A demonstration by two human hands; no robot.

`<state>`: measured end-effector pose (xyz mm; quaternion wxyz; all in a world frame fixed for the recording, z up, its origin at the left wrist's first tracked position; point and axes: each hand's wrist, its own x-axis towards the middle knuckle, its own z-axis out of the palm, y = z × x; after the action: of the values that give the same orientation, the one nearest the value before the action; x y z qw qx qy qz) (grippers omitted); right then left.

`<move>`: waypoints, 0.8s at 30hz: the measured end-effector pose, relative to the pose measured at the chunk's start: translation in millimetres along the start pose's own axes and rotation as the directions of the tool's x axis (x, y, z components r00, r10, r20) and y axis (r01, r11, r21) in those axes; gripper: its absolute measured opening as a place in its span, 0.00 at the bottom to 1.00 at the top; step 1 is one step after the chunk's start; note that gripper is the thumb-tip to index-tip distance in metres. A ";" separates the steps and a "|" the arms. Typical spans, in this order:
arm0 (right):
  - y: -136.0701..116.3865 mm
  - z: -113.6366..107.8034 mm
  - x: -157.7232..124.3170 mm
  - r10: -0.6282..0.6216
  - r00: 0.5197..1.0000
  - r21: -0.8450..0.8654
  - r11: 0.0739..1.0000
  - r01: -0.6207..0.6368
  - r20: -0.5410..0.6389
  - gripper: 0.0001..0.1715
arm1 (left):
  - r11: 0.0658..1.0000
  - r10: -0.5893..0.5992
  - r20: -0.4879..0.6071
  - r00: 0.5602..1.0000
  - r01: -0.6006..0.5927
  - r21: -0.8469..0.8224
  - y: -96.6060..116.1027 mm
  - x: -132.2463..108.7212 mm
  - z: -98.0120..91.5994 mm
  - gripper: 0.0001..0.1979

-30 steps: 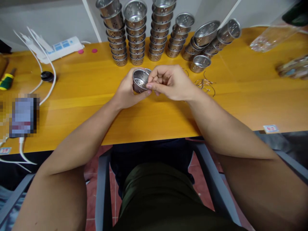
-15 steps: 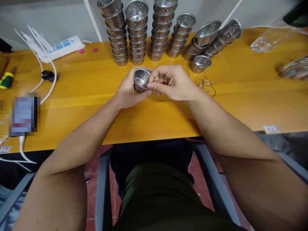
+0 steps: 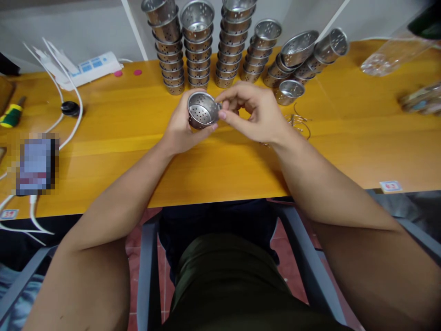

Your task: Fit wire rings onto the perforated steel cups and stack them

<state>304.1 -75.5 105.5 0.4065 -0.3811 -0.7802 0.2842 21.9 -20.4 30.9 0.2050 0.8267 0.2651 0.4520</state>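
My left hand (image 3: 179,128) is wrapped round a small perforated metal strainer cup (image 3: 201,112), its open mouth tilted up toward me. At the cup's right rim, my right hand (image 3: 258,112) is closed in a pinch between thumb and fingertips. A small metallic bit shows at those fingertips, too small to name. Thin bent wire pieces (image 3: 299,123) lie on the table just beyond my right wrist, partly hidden by it. Behind them a single strainer cup (image 3: 289,92) stands upright.
Tall stacks of perforated cups (image 3: 198,55) line the back wall, with leaning stacks (image 3: 306,57) to their right. At left are a power strip (image 3: 93,69), white cables, a phone (image 3: 36,163) and a yellow-green screwdriver (image 3: 13,114). A clear plastic bottle (image 3: 382,62) lies back right.
The cup has risen slightly and turned its mouth more toward me. My right hand has shifted slightly right, its fingers now at the cup's outer right rim.
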 end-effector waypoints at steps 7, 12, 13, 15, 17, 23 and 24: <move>8.2 3.1 0.3 -0.205 0.975 -0.131 0.968 0.214 0.079 0.37 | 0.995 0.061 -0.023 0.998 -0.062 -0.082 -16.0 1.9 4.5 0.52; 14.4 9.8 0.3 -0.281 0.952 -0.104 0.950 0.293 0.120 0.32 | 0.982 0.155 -0.058 0.986 -0.160 -0.099 -3.6 1.5 6.5 0.48; 14.4 10.2 0.3 -0.277 0.953 -0.106 0.951 0.291 0.124 0.31 | 0.990 0.101 -0.047 0.994 -0.105 -0.091 2.3 1.2 4.8 0.48; 13.4 10.4 0.3 -0.241 0.962 -0.125 0.958 0.257 0.126 0.30 | 0.998 -0.021 -0.004 1.000 0.021 -0.064 14.8 1.1 -0.6 0.50; 11.4 11.4 0.3 -0.189 0.976 -0.150 0.967 0.203 0.106 0.33 | 0.994 -0.112 0.068 0.991 0.112 0.010 25.4 1.8 -6.5 0.54; 4.5 19.4 2.5 -0.104 0.994 -0.136 0.985 0.108 0.036 0.61 | 0.982 -0.172 0.134 0.976 0.159 0.103 29.5 4.2 -10.3 0.64; 3.5 16.6 3.6 -0.110 0.993 -0.137 0.984 0.114 0.033 0.62 | 0.988 -0.149 0.132 0.980 0.140 0.070 26.9 4.0 -9.2 0.65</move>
<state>290.0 -72.8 96.0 0.3844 -0.3602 -0.8234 0.2108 22.6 -37.8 53.7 0.2298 0.8400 0.3234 0.3701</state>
